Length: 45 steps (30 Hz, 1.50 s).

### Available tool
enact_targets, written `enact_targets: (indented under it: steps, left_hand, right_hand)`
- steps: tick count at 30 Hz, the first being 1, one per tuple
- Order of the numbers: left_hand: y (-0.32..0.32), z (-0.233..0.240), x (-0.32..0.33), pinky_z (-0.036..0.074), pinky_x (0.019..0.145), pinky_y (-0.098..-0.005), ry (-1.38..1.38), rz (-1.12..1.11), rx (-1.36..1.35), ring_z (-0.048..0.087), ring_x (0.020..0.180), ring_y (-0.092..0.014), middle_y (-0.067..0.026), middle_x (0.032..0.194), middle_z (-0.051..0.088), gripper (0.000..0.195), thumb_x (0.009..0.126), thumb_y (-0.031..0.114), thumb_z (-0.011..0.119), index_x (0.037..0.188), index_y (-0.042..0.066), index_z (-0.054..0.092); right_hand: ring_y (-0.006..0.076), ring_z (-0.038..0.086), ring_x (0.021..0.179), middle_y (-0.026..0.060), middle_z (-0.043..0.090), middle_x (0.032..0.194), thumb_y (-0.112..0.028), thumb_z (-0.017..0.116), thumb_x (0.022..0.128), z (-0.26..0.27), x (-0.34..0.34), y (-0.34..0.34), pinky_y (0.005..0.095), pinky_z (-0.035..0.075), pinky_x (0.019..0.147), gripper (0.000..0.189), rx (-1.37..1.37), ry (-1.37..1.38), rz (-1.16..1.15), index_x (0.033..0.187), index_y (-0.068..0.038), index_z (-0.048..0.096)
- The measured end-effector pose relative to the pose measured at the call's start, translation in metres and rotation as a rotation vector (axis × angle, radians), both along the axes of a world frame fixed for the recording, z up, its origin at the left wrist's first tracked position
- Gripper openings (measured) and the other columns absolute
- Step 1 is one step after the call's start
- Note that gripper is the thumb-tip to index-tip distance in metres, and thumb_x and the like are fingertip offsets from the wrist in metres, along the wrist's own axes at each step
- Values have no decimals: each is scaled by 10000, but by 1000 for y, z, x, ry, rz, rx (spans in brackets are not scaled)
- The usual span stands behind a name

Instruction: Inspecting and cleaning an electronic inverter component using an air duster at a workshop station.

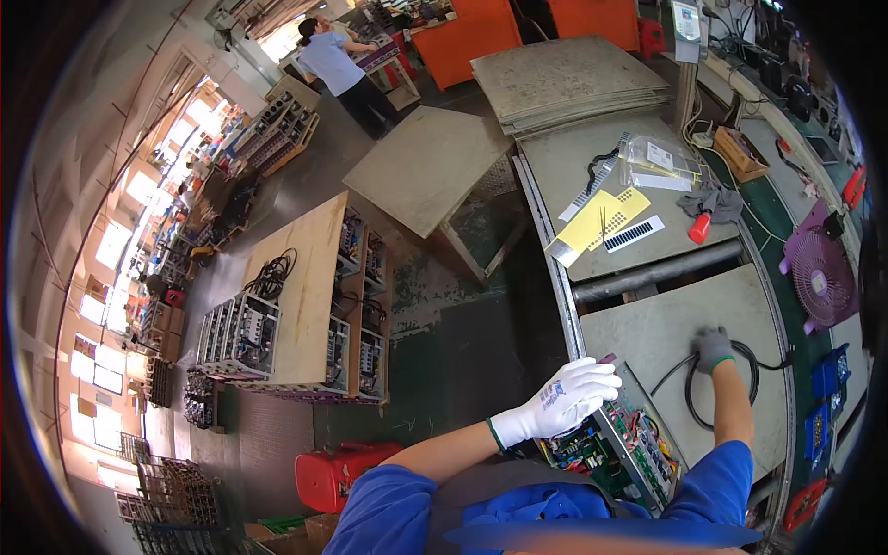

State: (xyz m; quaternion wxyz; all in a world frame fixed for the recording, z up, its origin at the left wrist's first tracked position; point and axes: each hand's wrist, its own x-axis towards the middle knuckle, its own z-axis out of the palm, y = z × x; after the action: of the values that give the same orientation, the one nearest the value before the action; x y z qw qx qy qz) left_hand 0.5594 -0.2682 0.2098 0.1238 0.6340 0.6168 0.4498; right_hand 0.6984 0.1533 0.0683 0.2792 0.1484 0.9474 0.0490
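Note:
My left hand (562, 402), in a white glove, rests with its fingers over the end of an open electronics chassis (624, 444). Circuit boards and coloured wires show inside the chassis, which is close to my body and partly hidden by it. At the right, my right hand (712, 349), in a grey glove, is over a coiled black cable (689, 392) on a grey board (735, 305). Whether its fingers grip the cable cannot be made out.
Yellow sticker sheets (600, 225), tweezers (603, 225), a grey cloth (718, 202) and a red-handled tool (700, 227) lie farther along the bench. A purple fan (821, 277) and blue parts bins (817, 427) line the right side. A co-worker (340, 66) stands in the background.

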Motion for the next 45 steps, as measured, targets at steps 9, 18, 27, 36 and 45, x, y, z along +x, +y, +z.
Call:
enact_targets:
  steps: [9,18,27,36,45]
  left_hand:
    - [6,16,-12,468,860,-479,119,32,-57,604,950,-299,-91,1034,673,184,851,42,536,979,65,667]
    - [18,37,-11,307,1164,-561,81,-167,6,537,1312,-379,-190,1278,650,292,969,69,473,1186,-9,652]
    - [94,80,120,388,1014,-511,697,-824,-45,624,873,-307,-127,868,657,301,737,286,756,921,65,666]
    - [151,92,87,409,1039,-498,722,-819,-23,647,796,-305,-91,764,678,177,655,75,705,832,83,705]
    - [206,66,66,389,1070,-508,811,-643,21,632,881,-287,-79,840,665,170,746,137,701,914,110,699]
  right_hand:
    - [305,609,959,154,626,1063,-398,696,877,62,336,17,433,489,827,506,58,-174,-794,1236,-50,611]
    - [57,421,510,-58,472,596,-438,739,914,169,377,-250,264,299,455,399,-685,395,-1709,850,-49,677]
    - [78,434,600,-43,496,699,-490,641,967,114,357,-324,275,337,527,465,-618,950,-1885,1032,-34,711]
    - [62,478,521,-54,525,657,-360,647,998,79,378,-311,223,369,447,259,-576,1929,-2243,880,-135,599]
    - [40,436,579,-54,475,703,-273,594,1005,174,368,-271,219,366,519,188,-549,2265,-1504,970,-92,560]
